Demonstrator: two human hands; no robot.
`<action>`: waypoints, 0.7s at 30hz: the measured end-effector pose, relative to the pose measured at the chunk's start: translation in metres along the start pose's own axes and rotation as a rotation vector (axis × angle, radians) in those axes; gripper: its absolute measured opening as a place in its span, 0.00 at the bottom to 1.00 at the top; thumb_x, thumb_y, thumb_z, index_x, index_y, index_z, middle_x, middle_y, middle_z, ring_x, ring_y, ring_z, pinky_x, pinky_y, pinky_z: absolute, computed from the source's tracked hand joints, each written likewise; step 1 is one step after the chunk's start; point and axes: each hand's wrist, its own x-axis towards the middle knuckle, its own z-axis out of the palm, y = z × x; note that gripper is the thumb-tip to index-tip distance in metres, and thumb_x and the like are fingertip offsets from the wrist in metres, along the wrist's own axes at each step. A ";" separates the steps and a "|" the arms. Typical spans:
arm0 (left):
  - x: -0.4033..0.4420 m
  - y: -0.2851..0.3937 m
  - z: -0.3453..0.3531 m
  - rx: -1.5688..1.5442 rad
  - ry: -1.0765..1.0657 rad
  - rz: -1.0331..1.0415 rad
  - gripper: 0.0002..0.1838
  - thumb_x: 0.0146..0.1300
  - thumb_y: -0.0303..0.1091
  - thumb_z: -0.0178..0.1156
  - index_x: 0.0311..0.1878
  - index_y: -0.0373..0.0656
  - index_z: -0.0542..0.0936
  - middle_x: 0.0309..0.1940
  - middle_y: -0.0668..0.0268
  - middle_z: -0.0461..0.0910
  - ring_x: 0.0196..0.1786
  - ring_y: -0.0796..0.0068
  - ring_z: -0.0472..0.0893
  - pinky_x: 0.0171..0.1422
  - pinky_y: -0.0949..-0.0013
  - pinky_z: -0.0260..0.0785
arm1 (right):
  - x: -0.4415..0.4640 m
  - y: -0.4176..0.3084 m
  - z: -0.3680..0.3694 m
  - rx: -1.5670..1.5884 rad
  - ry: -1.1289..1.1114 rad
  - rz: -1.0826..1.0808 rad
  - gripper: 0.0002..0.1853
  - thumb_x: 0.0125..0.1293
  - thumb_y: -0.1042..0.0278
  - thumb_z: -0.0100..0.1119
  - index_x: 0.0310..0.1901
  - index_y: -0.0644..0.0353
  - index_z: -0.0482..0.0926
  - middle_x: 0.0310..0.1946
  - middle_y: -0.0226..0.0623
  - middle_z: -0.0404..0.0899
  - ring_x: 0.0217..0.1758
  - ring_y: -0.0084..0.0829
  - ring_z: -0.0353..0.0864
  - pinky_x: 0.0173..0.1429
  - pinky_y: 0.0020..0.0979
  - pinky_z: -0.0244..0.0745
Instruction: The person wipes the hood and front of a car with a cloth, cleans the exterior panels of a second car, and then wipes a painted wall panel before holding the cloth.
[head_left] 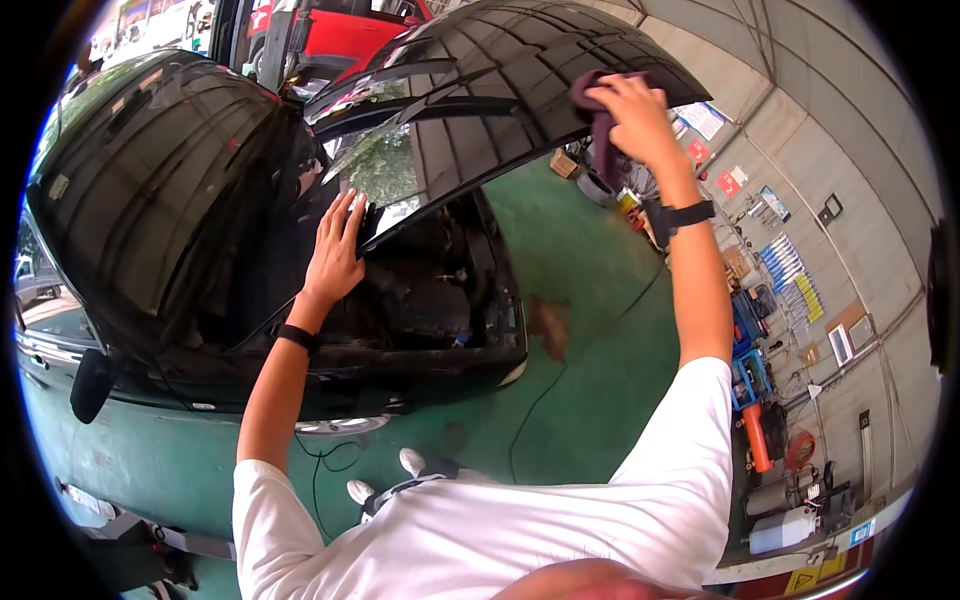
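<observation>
A black car's raised hood (pixel 470 130) slants across the upper middle, shiny with reflections. My right hand (pixel 637 122) grips a dark maroon cloth (pixel 603 140) at the hood's outer corner, part of the cloth hanging down below the edge. Against the hood's lower edge, near the windshield side, rests my left hand (pixel 338 252) with its fingers stretched out and nothing in them. Beneath the hood lies the open engine bay (pixel 420 300), dark and hard to make out in detail.
The car's windshield (pixel 190 200) and side mirror (pixel 92 385) are at left. A black cable (pixel 530 410) runs over the green floor (pixel 580 420). Tools and blue bins (pixel 750 378) line the right wall. Behind stands a red car (pixel 345 40).
</observation>
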 end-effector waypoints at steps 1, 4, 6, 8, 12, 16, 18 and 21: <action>0.001 0.000 -0.001 -0.004 -0.007 0.007 0.50 0.42 0.17 0.55 0.77 0.41 0.57 0.75 0.51 0.57 0.79 0.48 0.52 0.82 0.52 0.46 | 0.003 -0.025 -0.001 0.044 -0.033 -0.047 0.30 0.48 0.82 0.57 0.57 0.48 0.80 0.61 0.32 0.75 0.65 0.41 0.71 0.61 0.46 0.66; 0.001 -0.002 -0.003 -0.038 -0.030 0.008 0.50 0.42 0.18 0.55 0.76 0.38 0.56 0.74 0.50 0.57 0.79 0.48 0.52 0.83 0.51 0.44 | 0.011 -0.099 0.016 0.129 -0.006 -0.289 0.29 0.49 0.81 0.59 0.55 0.47 0.81 0.60 0.32 0.76 0.64 0.39 0.73 0.62 0.45 0.66; 0.001 -0.003 -0.003 -0.036 -0.049 0.038 0.50 0.43 0.18 0.55 0.76 0.35 0.55 0.74 0.49 0.57 0.79 0.49 0.52 0.83 0.51 0.43 | 0.015 -0.144 0.023 0.206 0.009 -0.388 0.26 0.50 0.80 0.61 0.54 0.47 0.82 0.59 0.31 0.76 0.62 0.37 0.74 0.62 0.45 0.67; 0.000 -0.005 -0.001 -0.017 -0.054 0.049 0.49 0.43 0.18 0.55 0.76 0.34 0.54 0.75 0.49 0.56 0.79 0.50 0.53 0.83 0.51 0.44 | 0.018 -0.180 0.029 0.271 -0.014 -0.430 0.25 0.51 0.80 0.61 0.52 0.46 0.82 0.57 0.30 0.77 0.60 0.35 0.75 0.62 0.46 0.68; -0.002 -0.007 0.002 -0.002 -0.052 0.065 0.50 0.44 0.18 0.55 0.76 0.32 0.53 0.74 0.48 0.56 0.79 0.49 0.53 0.83 0.51 0.45 | 0.021 -0.224 0.046 0.370 0.010 -0.488 0.19 0.53 0.77 0.61 0.47 0.45 0.83 0.54 0.30 0.78 0.59 0.35 0.75 0.62 0.48 0.68; 0.000 -0.009 0.004 0.002 -0.058 0.062 0.48 0.44 0.20 0.56 0.75 0.30 0.54 0.75 0.46 0.56 0.79 0.48 0.52 0.83 0.51 0.45 | 0.015 -0.255 0.056 0.355 0.167 -0.556 0.05 0.59 0.66 0.59 0.37 0.45 0.83 0.43 0.29 0.79 0.52 0.34 0.78 0.52 0.44 0.71; -0.003 -0.013 0.006 -0.017 -0.036 0.075 0.46 0.42 0.18 0.54 0.73 0.31 0.59 0.75 0.48 0.56 0.80 0.47 0.51 0.84 0.50 0.42 | 0.010 -0.270 0.061 0.352 0.205 -0.560 0.05 0.61 0.64 0.58 0.36 0.46 0.83 0.42 0.30 0.79 0.51 0.34 0.78 0.52 0.44 0.72; -0.006 -0.021 0.011 0.065 -0.039 0.071 0.41 0.47 0.22 0.58 0.70 0.32 0.63 0.75 0.48 0.57 0.80 0.47 0.52 0.83 0.48 0.43 | 0.000 -0.282 0.072 0.381 0.325 -0.508 0.07 0.61 0.64 0.58 0.40 0.46 0.83 0.46 0.29 0.78 0.56 0.36 0.76 0.58 0.46 0.71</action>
